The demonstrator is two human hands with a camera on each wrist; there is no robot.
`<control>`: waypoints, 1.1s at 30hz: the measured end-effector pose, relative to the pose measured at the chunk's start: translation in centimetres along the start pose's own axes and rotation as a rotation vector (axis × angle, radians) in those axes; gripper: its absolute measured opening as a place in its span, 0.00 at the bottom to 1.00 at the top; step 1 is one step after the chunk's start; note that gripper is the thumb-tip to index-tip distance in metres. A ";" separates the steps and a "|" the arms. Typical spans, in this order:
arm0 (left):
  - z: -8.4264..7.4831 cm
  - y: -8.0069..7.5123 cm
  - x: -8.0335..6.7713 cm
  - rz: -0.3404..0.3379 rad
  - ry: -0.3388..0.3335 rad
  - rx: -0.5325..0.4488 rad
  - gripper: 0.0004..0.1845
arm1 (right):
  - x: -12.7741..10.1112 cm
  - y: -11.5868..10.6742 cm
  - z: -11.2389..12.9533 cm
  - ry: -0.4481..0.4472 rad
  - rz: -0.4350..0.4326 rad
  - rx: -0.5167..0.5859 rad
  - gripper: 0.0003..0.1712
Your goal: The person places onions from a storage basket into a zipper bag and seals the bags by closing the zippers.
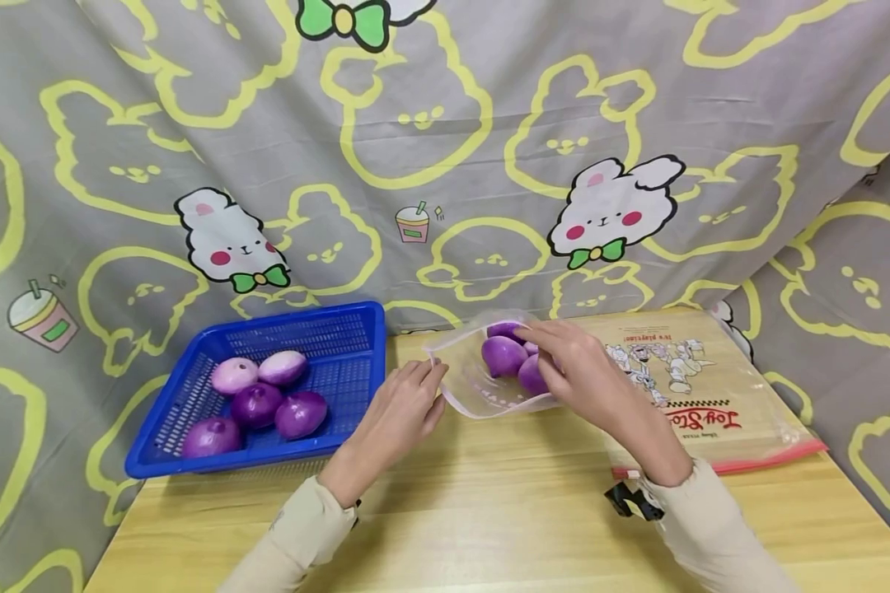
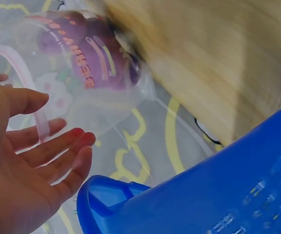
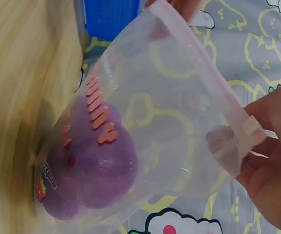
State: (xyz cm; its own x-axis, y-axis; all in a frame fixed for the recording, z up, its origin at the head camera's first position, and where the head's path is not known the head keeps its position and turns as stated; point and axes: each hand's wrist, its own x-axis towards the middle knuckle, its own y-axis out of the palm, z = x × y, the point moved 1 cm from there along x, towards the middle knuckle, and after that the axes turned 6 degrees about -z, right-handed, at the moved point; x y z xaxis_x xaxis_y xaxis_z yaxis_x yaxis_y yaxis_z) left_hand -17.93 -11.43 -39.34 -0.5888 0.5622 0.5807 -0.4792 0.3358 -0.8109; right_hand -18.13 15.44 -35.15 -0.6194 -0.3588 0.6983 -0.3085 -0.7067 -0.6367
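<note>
Head view: both hands work the zip bag [image 1: 482, 371]; right hand [image 1: 578, 366] pinches the rim to keep the mouth wide, left hand [image 1: 404, 408] spread at the opposite edge, 3 onions [image 1: 515, 358] inside.

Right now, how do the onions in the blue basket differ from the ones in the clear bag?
Five onions in the basket lie loose and untouched in the open blue basket; the onions in the bag are fewer, about three, seen through printed plastic. The clear bag is handled at its mouth by the left hand and right hand; no hand touches the basket. Both groups are peeled and purple.
</note>
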 end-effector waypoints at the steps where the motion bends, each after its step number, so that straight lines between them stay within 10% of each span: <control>1: 0.0 0.0 -0.2 0.007 -0.001 0.000 0.20 | -0.1 0.0 0.2 0.002 0.017 0.006 0.22; 33: -1.0 0.3 -2.6 0.144 -0.117 -0.046 0.26 | -1.3 3.1 5.2 -0.037 0.127 -0.177 0.24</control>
State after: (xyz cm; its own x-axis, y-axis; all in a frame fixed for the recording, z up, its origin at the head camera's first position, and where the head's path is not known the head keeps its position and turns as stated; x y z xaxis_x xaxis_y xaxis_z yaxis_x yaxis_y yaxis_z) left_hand -15.88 -12.03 -41.16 -0.7221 0.5162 0.4604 -0.3558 0.2937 -0.8872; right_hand -14.55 10.54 -36.33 -0.6352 -0.4624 0.6186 -0.3538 -0.5378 -0.7653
